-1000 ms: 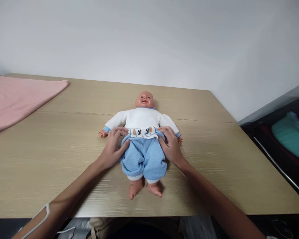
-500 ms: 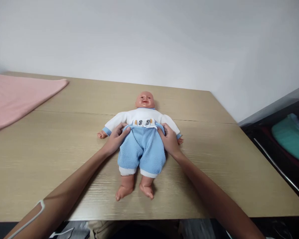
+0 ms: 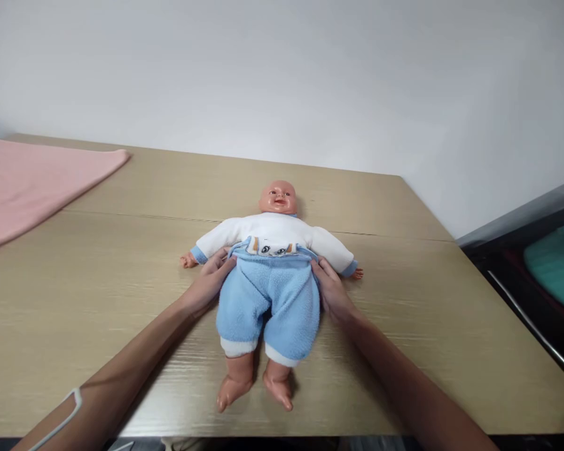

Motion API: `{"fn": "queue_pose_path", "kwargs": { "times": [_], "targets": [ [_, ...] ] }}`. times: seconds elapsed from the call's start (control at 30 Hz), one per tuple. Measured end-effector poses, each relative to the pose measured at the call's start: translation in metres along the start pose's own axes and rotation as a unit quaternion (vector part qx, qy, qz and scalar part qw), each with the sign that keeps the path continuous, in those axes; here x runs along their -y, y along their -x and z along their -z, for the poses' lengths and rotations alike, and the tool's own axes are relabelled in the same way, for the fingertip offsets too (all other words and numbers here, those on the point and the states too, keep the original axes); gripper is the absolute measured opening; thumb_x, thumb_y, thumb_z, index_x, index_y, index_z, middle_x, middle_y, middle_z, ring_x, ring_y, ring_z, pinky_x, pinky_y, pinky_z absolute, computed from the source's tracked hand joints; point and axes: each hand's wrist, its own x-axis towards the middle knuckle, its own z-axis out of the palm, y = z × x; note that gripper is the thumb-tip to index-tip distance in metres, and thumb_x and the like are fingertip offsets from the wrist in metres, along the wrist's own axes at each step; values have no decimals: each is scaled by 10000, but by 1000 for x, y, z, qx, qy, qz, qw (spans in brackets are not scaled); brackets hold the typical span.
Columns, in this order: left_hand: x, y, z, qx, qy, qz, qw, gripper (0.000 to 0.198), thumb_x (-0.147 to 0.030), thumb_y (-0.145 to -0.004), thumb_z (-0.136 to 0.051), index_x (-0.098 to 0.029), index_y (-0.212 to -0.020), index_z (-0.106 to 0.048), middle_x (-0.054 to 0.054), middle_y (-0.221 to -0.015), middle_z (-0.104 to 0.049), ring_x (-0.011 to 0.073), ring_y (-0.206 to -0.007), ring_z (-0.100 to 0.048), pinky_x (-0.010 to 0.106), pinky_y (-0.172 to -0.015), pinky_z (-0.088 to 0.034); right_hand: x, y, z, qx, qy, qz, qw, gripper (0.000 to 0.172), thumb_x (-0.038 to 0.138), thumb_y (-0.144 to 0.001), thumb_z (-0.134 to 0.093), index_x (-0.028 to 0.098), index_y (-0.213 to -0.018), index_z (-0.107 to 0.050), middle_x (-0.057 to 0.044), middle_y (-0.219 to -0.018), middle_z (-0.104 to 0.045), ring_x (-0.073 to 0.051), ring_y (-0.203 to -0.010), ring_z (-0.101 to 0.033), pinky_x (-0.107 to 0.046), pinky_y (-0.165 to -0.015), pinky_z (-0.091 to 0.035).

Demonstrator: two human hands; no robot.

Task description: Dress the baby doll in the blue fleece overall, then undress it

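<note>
Blue fleece doll trousers [image 3: 270, 285] clothe the baby doll [image 3: 278, 199] from the waist down; soft and light, I judge, best gripped along the waistband [image 3: 273, 258]. There my left hand [image 3: 210, 280] and right hand [image 3: 333, 289] pinch, nearly closed, far-side fingertips hidden. Left of the doll, pink cloth [image 3: 42, 181] runs out of frame.

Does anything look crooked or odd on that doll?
Only slightly: the doll wears blue pants whose waist edge looks uneven, where the left hand and right hand grip the sides. It cuts off a printed design with eyes. Nothing looks spilled or damaged.
</note>
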Motion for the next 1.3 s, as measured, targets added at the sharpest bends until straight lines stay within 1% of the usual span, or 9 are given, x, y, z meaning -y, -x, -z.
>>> {"fn": "queue_pose_path", "kwargs": {
  "times": [0.2, 0.33, 0.47, 0.57, 0.73, 0.87, 0.97, 1.17, 1.3],
  "targets": [
    [-5, -17, 22, 44, -93, -75, 992, 326, -541, -955, -810, -226, -1031, -775, 55, -1041, -756, 274, -993, -666, 341, -908, -519, 14, -6, 13, 14, 75, 63, 995, 365, 630, -1030, -651, 274, -956, -618, 16, -830, -582, -229, -814, -566, -346, -786, -519],
    [-22, -15, 28, 92, -159, -108, 977, 329, -541, -952, -793, -212, -943, -779, 50, -927, -700, 264, -890, -623, 344, -826, -514, 33, -1, 14, 22, 148, 132, 980, 233, 471, -1019, -691, 260, -933, -647, -25, -937, -613, -262, -943, -583, -404, -937, -498],
    [-46, -19, 16, 114, -247, -171, 947, 316, -519, -927, -849, -217, -927, -756, 27, -901, -638, 230, -857, -579, 302, -765, -492, 53, -14, 2, 46, 254, 234, 937, 156, 404, -1016, -695, 260, -971, -657, -63, -1040, -667, -299, -1059, -605, -459, -1036, -474],
    [-52, -32, 7, 129, -187, -131, 965, 357, -556, -948, -836, -220, -1054, -774, 33, -965, -682, 224, -869, -615, 293, -777, -515, 56, -36, -10, 64, 200, 190, 959, 224, 482, -1061, -639, 264, -1020, -667, -36, -1025, -695, -270, -1015, -638, -419, -1018, -497],
    [-39, -45, 8, 129, -145, -34, 980, 498, -637, -921, -838, -208, -1173, -813, 89, -1119, -775, 317, -1055, -683, 361, -910, -547, 35, -58, -10, 26, 144, 113, 983, 402, 638, -1054, -612, 248, -977, -668, -10, -955, -707, -251, -981, -656, -362, -940, -512],
    [-22, -31, 16, 49, -188, -82, 978, 347, -577, -931, -800, -231, -956, -786, 50, -983, -726, 297, -987, -619, 351, -872, -500, 18, -38, 10, 7, 145, 74, 987, 423, 642, -982, -708, 243, -853, -647, 0, -851, -651, -247, -867, -605, -374, -880, -489],
    [-12, -18, 18, 12, -201, -103, 974, 293, -520, -943, -763, -242, -872, -700, 10, -894, -653, 264, -924, -577, 341, -859, -474, 11, -17, 20, 0, 124, 58, 991, 425, 657, -944, -752, 255, -844, -657, -6, -883, -647, -261, -912, -594, -385, -918, -503],
    [1, -20, 5, -13, 5, -1, 1000, 412, -579, -907, -853, -233, -1083, -715, 22, -997, -746, 253, -967, -686, 352, -903, -538, -4, -12, 7, -29, 20, 1, 999, 470, 747, -986, -661, 279, -1027, -664, -12, -1009, -733, -262, -995, -685, -411, -1003, -589],
    [1, -31, -6, 2, 86, -17, 996, 531, -632, -853, -919, -214, -1128, -745, 83, -1089, -815, 287, -1066, -756, 374, -935, -589, -1, -21, -6, -25, -85, -39, 995, 518, 731, -1022, -616, 288, -1281, -684, -53, -1254, -814, -283, -1160, -767, -468, -1091, -622]
  ]
}}
